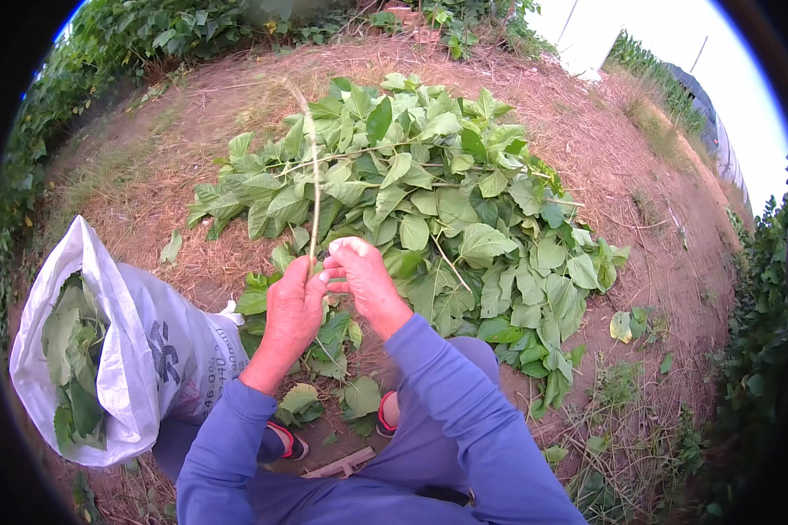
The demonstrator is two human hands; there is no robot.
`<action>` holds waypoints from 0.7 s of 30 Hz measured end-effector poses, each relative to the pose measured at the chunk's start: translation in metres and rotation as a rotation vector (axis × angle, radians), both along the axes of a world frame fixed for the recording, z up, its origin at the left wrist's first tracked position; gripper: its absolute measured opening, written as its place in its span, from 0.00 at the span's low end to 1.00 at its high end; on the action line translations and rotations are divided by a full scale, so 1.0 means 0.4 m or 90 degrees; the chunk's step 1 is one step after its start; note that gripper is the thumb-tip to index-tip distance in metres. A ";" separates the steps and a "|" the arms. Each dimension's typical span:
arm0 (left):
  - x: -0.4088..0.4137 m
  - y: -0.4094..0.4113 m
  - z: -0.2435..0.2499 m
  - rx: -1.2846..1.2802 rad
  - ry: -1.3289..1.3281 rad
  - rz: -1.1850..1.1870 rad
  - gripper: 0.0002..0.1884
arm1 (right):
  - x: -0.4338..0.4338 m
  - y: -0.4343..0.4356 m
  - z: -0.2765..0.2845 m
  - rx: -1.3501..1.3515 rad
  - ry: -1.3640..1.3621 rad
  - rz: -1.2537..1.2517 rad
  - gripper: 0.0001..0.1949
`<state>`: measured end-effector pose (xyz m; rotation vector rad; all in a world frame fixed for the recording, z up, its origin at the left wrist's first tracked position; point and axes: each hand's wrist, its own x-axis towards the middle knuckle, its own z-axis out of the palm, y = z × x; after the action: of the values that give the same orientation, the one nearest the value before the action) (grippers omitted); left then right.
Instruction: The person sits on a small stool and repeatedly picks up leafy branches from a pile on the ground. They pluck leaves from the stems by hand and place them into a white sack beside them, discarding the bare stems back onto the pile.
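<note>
My left hand (292, 305) grips the lower end of a long, thin stripped branch (315, 177), which rises over the leaf pile and bends left at its tip. No leaves show on its visible length. Just right of that grip, my right hand (364, 275) has its fingers curled but apart, close to the left thumb; I see nothing held in it. Beyond both hands lies a broad heap of leafy green branches (427, 203) on the ground. To my left stands a white woven sack (128, 354), its mouth folded open, with picked green leaves (75, 361) inside.
Loose leaves (361, 397) lie between my feet, near a small wooden piece (341, 462) under me. Dry stalks (604, 453) cover the ground at lower right. Leafy bushes (125, 39) border the left, with bricks (427, 33) at the back.
</note>
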<state>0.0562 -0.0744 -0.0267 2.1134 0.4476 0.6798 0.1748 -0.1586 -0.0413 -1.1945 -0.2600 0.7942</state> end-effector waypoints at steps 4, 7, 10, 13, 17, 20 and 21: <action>0.052 -0.137 0.214 0.282 -0.186 -0.156 0.35 | -0.009 -0.072 0.046 0.148 -0.543 -0.027 0.12; 0.040 -0.172 0.184 0.297 -0.215 -0.200 0.40 | 0.012 -0.051 -0.045 0.138 -0.310 -0.023 0.10; -0.011 -0.134 0.075 0.307 -0.127 -0.204 0.39 | 0.036 -0.012 -0.088 0.124 -0.065 0.016 0.10; -0.116 -0.057 -0.017 0.227 0.013 -0.162 0.37 | 0.009 0.038 -0.074 -0.007 0.025 0.057 0.11; -0.226 -0.009 -0.102 0.229 0.122 -0.167 0.32 | 0.042 0.034 -0.120 -0.061 0.000 0.007 0.08; -0.327 0.007 -0.160 0.159 0.260 -0.239 0.25 | 0.079 0.056 -0.197 -0.143 -0.040 -0.020 0.08; -0.350 0.012 -0.187 0.174 0.292 -0.279 0.23 | 0.086 0.070 -0.229 -0.177 -0.052 -0.042 0.08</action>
<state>-0.0840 -0.0695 -0.1016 2.5193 0.1217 -0.0039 0.2093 -0.1307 -0.1328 -1.4916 -0.1794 0.7403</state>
